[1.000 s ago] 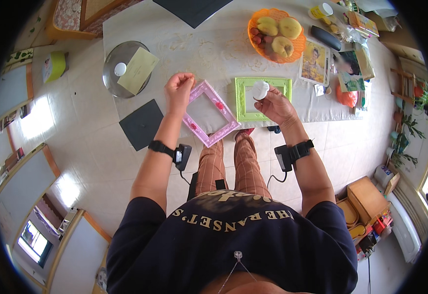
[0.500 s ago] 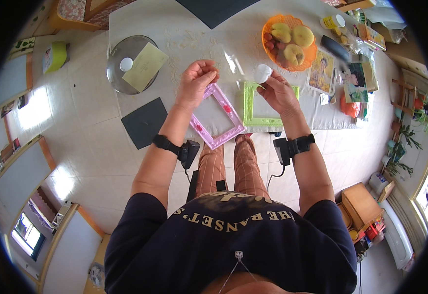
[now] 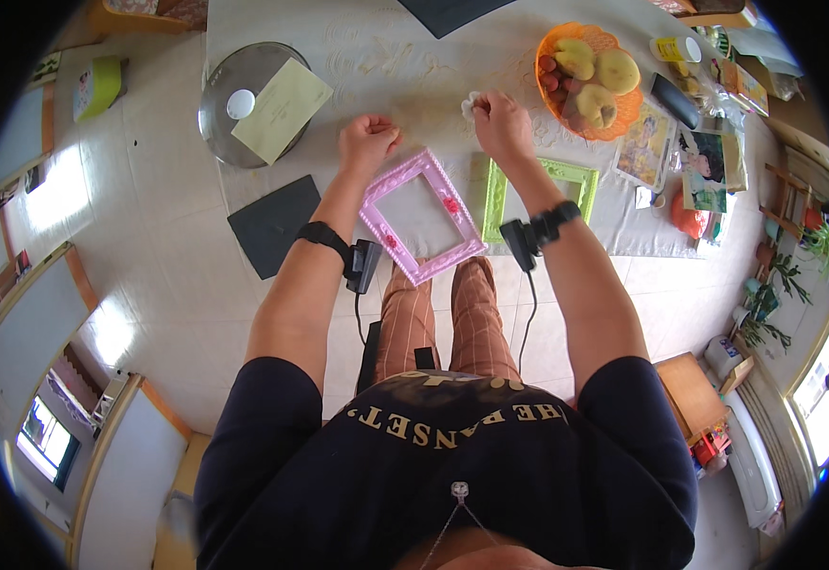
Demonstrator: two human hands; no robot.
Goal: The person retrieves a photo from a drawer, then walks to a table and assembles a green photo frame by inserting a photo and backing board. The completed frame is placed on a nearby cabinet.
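My right hand is closed on a small crumpled white piece, perhaps tissue, just above the table. To its left is my left hand, its fingertips pinched together; I cannot make out anything between them. Below and between the hands lies a pink picture frame with red flower ornaments, tilted at the table's front edge. A green picture frame lies to its right, partly hidden by my right forearm. Both frames show the tablecloth through their openings.
A round metal tray bears a white disc and a yellowish card at far left. A dark panel lies left, another at the back. An orange fruit basket stands right, near photo prints and packages.
My right hand has moved left and away from me with the white piece, off the green frame. My left hand stays pinched, almost in place. The view has shifted slightly.
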